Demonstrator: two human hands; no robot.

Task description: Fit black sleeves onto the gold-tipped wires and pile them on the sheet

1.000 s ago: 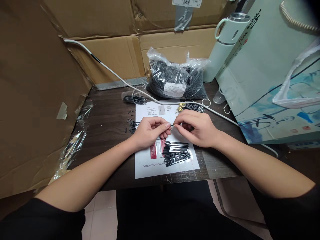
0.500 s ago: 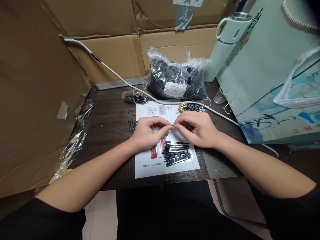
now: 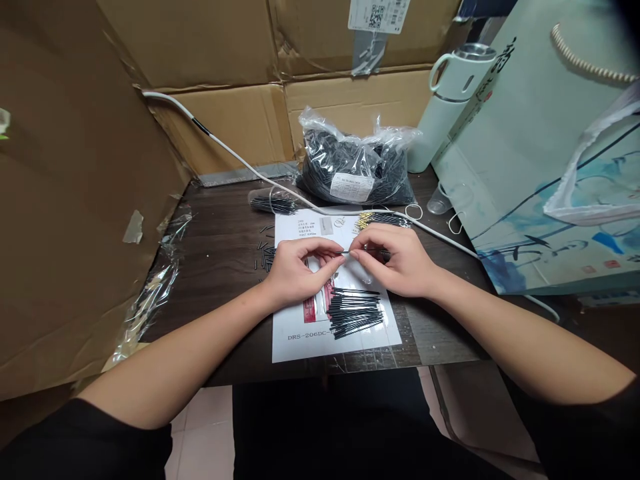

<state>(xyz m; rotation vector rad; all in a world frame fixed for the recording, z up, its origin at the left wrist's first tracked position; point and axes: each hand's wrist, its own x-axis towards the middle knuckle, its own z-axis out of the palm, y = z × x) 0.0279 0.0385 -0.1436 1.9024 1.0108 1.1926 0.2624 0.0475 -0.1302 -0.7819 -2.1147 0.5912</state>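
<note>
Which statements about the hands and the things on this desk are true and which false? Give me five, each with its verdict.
1. The right hand pinches a thin black rod, with the left hand at its other end. True.
2. A group of black rods lies on the paper sheet. True.
3. The short black pieces lie to the right of the sheet. False: they lie by its left edge.
4. The white cable passes in front of the clear plastic bag. True.
5. The bottle lies on its side. False: it stands upright.
</note>
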